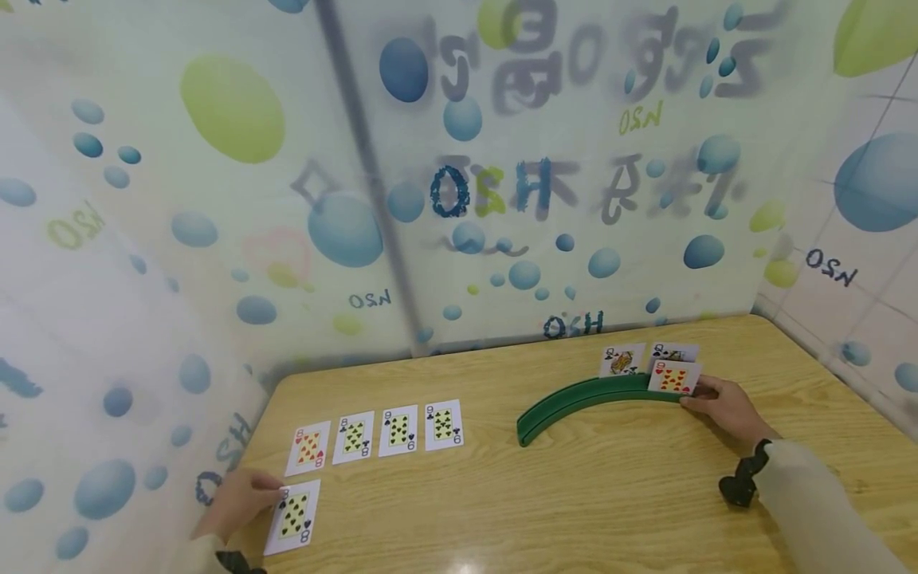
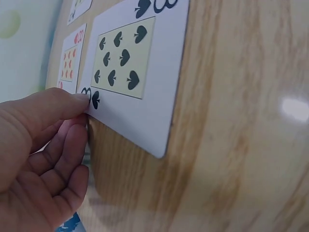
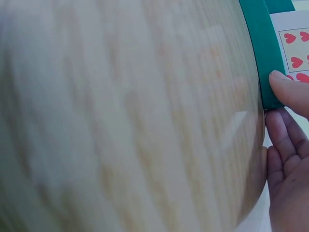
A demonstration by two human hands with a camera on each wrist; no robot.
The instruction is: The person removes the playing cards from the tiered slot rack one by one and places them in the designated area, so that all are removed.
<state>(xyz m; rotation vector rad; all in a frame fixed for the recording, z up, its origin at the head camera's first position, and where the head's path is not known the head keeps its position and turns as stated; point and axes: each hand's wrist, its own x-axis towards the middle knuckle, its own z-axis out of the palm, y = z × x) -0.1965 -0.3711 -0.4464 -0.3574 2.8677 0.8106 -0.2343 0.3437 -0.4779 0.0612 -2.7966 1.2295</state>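
My left hand [image 1: 240, 502] pinches the eight of spades [image 1: 294, 516] by its upper left corner, thumb on its face. In the left wrist view that card [image 2: 120, 63] slants above the wood; whether its far edge touches the table I cannot tell. At the right, my right hand [image 1: 727, 410] grips the end of a curved green card holder [image 1: 574, 401], with the thumb [image 3: 289, 92] on the holder's front. Beside that thumb the nine of hearts [image 1: 674, 378] stands in the holder. Behind it are a partly hidden queen [image 1: 670, 351] and another queen [image 1: 621, 361].
Face up in a row at the table's left lie the eight of hearts [image 1: 308, 448], eight of clubs [image 1: 354, 438], nine of spades [image 1: 398, 430] and nine of clubs [image 1: 444, 425]. A patterned curtain [image 1: 502, 263] hangs along the table's back edge.
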